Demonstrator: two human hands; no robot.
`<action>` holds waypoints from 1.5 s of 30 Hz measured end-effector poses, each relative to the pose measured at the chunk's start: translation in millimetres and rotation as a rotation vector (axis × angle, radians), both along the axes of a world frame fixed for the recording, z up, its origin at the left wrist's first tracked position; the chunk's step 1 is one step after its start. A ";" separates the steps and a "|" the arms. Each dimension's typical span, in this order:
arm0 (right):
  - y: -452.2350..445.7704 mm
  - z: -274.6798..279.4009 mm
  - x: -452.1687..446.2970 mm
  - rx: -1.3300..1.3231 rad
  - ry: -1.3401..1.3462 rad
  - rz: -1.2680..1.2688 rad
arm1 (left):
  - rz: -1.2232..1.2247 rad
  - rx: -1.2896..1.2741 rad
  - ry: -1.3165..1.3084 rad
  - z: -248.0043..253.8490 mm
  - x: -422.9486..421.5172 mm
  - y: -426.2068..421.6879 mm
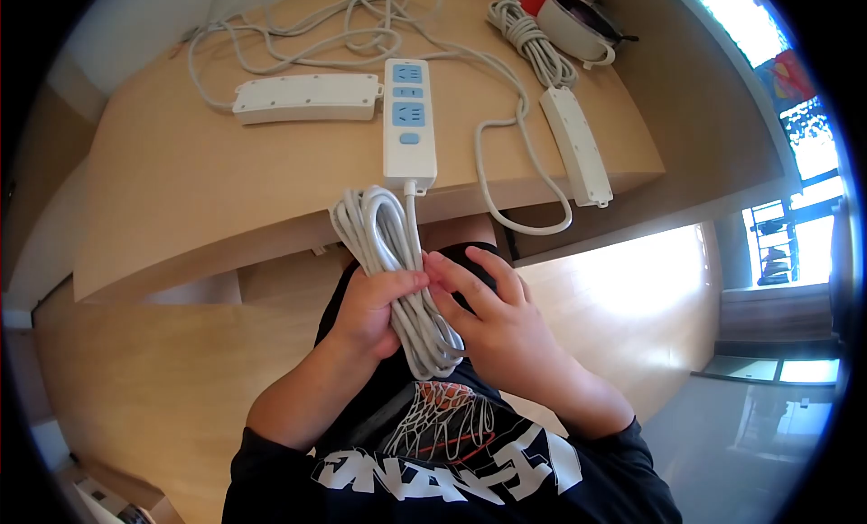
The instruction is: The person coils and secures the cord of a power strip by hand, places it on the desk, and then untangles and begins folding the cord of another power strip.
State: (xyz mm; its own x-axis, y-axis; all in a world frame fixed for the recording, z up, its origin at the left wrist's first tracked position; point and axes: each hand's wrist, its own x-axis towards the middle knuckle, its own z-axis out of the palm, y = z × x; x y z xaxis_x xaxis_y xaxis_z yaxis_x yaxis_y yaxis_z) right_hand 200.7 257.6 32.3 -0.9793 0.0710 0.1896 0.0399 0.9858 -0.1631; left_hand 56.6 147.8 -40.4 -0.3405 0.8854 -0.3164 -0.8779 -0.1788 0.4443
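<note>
Cord bundle: the cord bundle (388, 244) is lying between your hands in long, roughly parallel loops, above your lap.
Left hand: your left hand (370, 309) is clamping around the bundle, its thumb pressing across the top.
Right hand: your right hand (506, 321) is resting at the bundle's right side, fingertips near the left thumb; whether they are gripping cannot be told.
Socket strip: the blue-socketed power strip (409, 117) is lying straight ahead of both hands, its cord leading into the bundle.
Left strip: a face-down power strip (307, 98) is lying ahead and left of your left hand.
Loose cord: uncoiled cord (521, 116) is spreading beyond the strips, one loop hanging over the table (172, 181) edge ahead of your right hand.
Right strip: another face-down strip (576, 149) is lying ahead and right of your right hand, its gathered cord (533, 43) sitting beyond.
Progress: your held cord is apparently nearing full coiling; no tie is showing around it, and the loose cord is awaiting gathering.
</note>
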 end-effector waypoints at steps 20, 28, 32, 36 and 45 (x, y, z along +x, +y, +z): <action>-6.4 -52.0 6.0 -1.198 -0.347 -0.407 | -0.051 0.265 0.232 -11.4 20.2 21.6; -4.5 -45.7 14.1 -1.062 -0.497 -0.439 | -0.147 0.410 0.243 -21.0 19.7 18.8; -3.8 -46.0 14.1 -0.985 -0.489 -0.430 | 0.008 0.302 0.158 -33.8 32.4 19.5; 1.3 -39.7 23.6 -1.301 -0.250 -0.383 | -0.093 0.355 0.154 -33.6 28.7 21.3; 19.7 -10.0 -39.1 -1.516 -0.222 -0.322 | 0.110 0.140 0.482 -15.0 45.8 17.4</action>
State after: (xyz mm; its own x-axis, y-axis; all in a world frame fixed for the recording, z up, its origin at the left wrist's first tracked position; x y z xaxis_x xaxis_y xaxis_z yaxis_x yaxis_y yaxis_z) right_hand 161.6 277.3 22.3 -0.8835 0.2589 -0.3904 0.3654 -0.1408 -0.9202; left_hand 102.4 165.2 -55.5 -0.5121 0.8587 0.0182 -0.5519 -0.3453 0.7591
